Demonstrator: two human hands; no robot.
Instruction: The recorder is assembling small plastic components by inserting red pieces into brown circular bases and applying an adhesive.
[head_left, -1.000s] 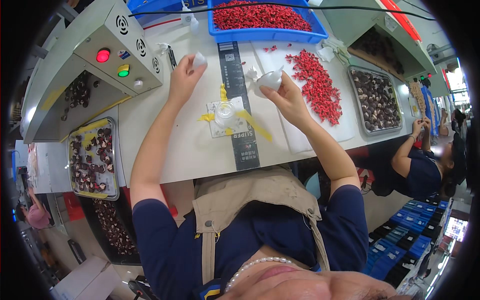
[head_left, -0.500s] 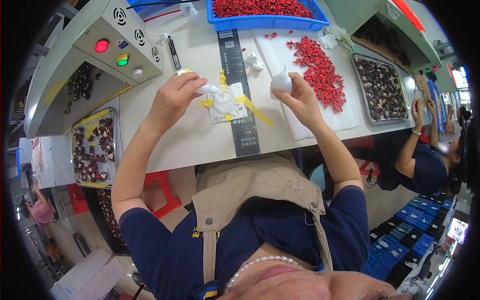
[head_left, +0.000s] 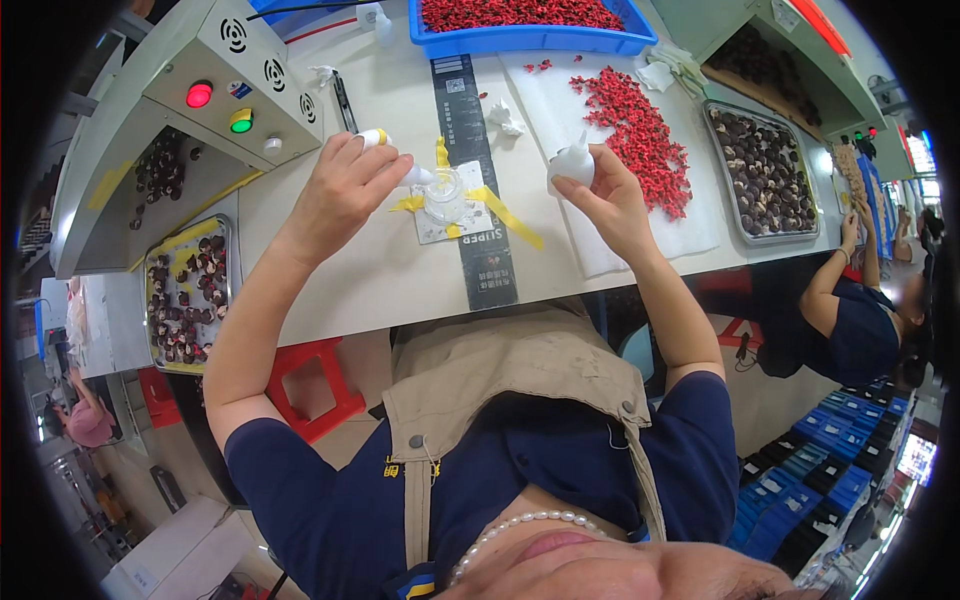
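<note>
My left hand (head_left: 345,190) is closed around a white tube-like bottle (head_left: 374,137) with a yellow band near its upper end. Its narrow end points down at the rim of a small clear round dish (head_left: 445,198); whether they touch I cannot tell. Strips of yellow tape (head_left: 508,218) hold the dish's white square base to the table. To the right, my right hand (head_left: 612,200) grips a white squeeze bottle (head_left: 571,172) upright, its thin nozzle pointing up, just above the edge of a white sheet (head_left: 600,250).
Small red pieces (head_left: 640,140) lie heaped on the sheet. More fill a blue tray (head_left: 535,43) at the back. Metal trays of dark round pieces stand left (head_left: 160,300) and right (head_left: 765,240). A machine box (head_left: 235,90) rises at left. Another person (head_left: 850,320) works at right.
My left hand has turned and shifted slightly left, showing more of the bottle's yellow-banded end. The right hand has moved a little to the right with its squeeze bottle.
</note>
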